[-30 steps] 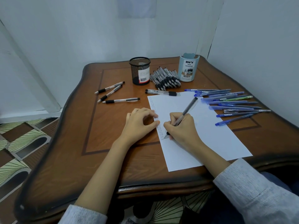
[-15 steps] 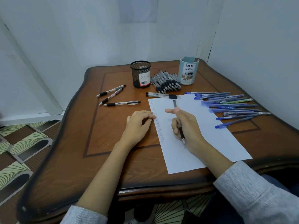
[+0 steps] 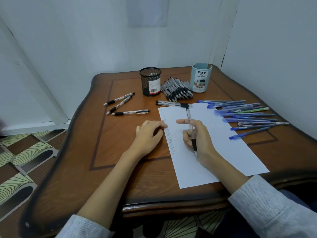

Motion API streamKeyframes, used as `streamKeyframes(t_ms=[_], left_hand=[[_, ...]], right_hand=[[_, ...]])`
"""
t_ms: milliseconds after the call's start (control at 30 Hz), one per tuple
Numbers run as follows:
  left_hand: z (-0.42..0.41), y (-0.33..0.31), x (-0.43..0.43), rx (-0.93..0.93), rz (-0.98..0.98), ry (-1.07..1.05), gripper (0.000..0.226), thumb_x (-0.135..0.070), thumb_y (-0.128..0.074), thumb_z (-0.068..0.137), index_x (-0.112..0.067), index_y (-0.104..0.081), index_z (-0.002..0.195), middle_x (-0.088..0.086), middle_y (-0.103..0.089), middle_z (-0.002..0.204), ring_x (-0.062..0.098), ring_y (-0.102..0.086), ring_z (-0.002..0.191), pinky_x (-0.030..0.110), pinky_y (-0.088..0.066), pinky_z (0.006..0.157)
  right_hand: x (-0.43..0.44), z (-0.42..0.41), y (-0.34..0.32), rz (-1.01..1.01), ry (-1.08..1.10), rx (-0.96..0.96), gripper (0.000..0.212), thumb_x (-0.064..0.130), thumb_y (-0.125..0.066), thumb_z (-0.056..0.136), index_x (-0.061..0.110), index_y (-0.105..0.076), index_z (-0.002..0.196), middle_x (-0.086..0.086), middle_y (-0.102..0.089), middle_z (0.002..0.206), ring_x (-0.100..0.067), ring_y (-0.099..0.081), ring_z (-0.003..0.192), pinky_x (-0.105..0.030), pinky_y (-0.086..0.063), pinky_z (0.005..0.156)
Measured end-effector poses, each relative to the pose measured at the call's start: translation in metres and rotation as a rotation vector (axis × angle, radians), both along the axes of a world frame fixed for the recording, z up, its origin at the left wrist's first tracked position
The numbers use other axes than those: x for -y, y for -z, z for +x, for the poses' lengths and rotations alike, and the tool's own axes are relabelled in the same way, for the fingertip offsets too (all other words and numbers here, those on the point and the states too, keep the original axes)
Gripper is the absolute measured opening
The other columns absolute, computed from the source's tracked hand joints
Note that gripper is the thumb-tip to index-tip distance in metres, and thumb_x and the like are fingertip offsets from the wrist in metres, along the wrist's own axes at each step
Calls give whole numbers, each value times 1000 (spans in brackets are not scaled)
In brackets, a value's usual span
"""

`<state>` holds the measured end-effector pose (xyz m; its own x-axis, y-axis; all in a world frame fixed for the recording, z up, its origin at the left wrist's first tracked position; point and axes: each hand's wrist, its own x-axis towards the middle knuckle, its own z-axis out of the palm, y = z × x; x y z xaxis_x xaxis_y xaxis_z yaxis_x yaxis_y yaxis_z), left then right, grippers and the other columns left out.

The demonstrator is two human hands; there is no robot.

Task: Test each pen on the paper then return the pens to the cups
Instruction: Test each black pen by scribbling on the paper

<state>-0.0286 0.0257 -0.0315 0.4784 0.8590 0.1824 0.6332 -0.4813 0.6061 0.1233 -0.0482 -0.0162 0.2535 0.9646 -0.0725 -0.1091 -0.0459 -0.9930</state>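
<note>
1. A second ago the pen [image 3: 188, 115] had its tip down on the paper's [image 3: 223, 148] left margin. Now the right grip [image 3: 197, 136] has swung it round and lifted it, tip pointing to 6 o'clock, clear of the sheet.
2. The right grip is clamped on the pen with its lower fingers curled round the barrel and the forefinger stretched toward 9 o'clock.
3. The left grip [image 3: 149, 134] has not moved. It holds nothing, and its loosely bent fingertips rest on the paper's left edge.
4. I judge this pen's test done; it should now go aside or to a cup.
5. The mesh cup [image 3: 150, 81] stands at 12 o'clock and the blue cup [image 3: 201, 78] at 1, with the black pile [image 3: 177, 91] between them.
6. The blue pens [image 3: 247, 115] crowd 3 o'clock, close to the tabletop's [image 3: 120, 143] right edge. Two pens [image 3: 171, 103] lie across the sheet's far end.
7. There is open wood at 9 o'clock, below the three pens [image 3: 123, 105]. The paper's near corner lies close to the front edge.
</note>
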Motion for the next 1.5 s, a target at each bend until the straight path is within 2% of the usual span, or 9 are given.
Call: streamKeyframes(t_ms=[100, 200, 300, 433, 667, 867, 1067, 1267, 1500], left_hand=[[-1, -8, -7, -102, -6, 36, 26, -20, -45, 98, -31, -59, 117, -14, -52, 131, 8, -36, 124, 29, -20, 92], [3, -15, -19, -161, 53, 74, 19, -24, -52, 94, -28, -64, 107, -13, -58, 107, 11, -46, 108, 31, -37, 91], [10, -9, -21, -99, 166, 64, 16, -29, -57, 92, -24, -67, 103, -12, -52, 93, 8, -45, 90, 32, -45, 81], [12, 3, -23, 14, 227, 49, 17, -30, -59, 90, -23, -68, 103, -10, -51, 96, 8, -44, 90, 27, -40, 80], [11, 7, -30, 50, 178, 34, 16, -32, -58, 91, -23, -66, 102, -14, -56, 109, 1, -45, 106, 26, -30, 90], [10, 10, -33, 83, 180, -1, 17, -32, -61, 89, -23, -67, 102, -15, -56, 110, 1, -46, 108, 26, -32, 93], [10, 9, -33, 109, 152, 8, 19, -31, -62, 88, -22, -66, 105, -17, -53, 109, -2, -44, 108, 29, -40, 100], [10, 8, -33, 105, 136, 11, 19, -33, -61, 89, -23, -65, 105, -17, -53, 110, -3, -44, 108, 29, -40, 101], [8, 7, -32, 136, 163, -27, 12, -28, -63, 88, -20, -68, 96, -17, -56, 102, -3, -46, 101, 9, -37, 86]], right_hand=[[-3, 0, 0, -35, -11, -21, 44, 19, -25, 99, 9, -67, 108, 0, -38, 42, -7, -30, 37, -18, -27, 37], [-9, 3, -4, -111, -13, -12, 29, 19, -44, 97, 11, -70, 107, 0, -48, 52, -10, -36, 41, -20, -29, 36], [-18, 14, -14, -157, -43, 28, 22, 23, -56, 95, 13, -71, 109, -2, -56, 68, -14, -45, 54, -21, -38, 41], [-45, 38, -28, -209, 31, 6, 25, 10, -47, 95, 3, -67, 110, -5, -51, 74, -12, -43, 56, -20, -39, 48], [-96, 66, -30, -45, 88, 646, 21, 6, -65, 88, 9, -72, 107, -5, -70, 96, -12, -58, 83, -18, -44, 67], [-134, 63, -23, 72, 241, 785, 25, 3, -67, 87, 8, -71, 110, -7, -70, 93, -11, -57, 80, -18, -44, 80], [-157, 51, -15, 156, 141, 1046, 18, 8, -70, 84, 10, -75, 101, -5, -72, 101, -19, -63, 98, -39, -49, 94], [-156, 53, -7, 135, 170, 1260, 19, 19, -66, 89, 19, -74, 107, -6, -61, 104, -23, -48, 104, -29, -28, 83], [-139, 58, -9, 142, 118, 1279, 20, 16, -64, 90, 16, -72, 109, -8, -58, 102, -24, -47, 103, -32, -35, 83]])
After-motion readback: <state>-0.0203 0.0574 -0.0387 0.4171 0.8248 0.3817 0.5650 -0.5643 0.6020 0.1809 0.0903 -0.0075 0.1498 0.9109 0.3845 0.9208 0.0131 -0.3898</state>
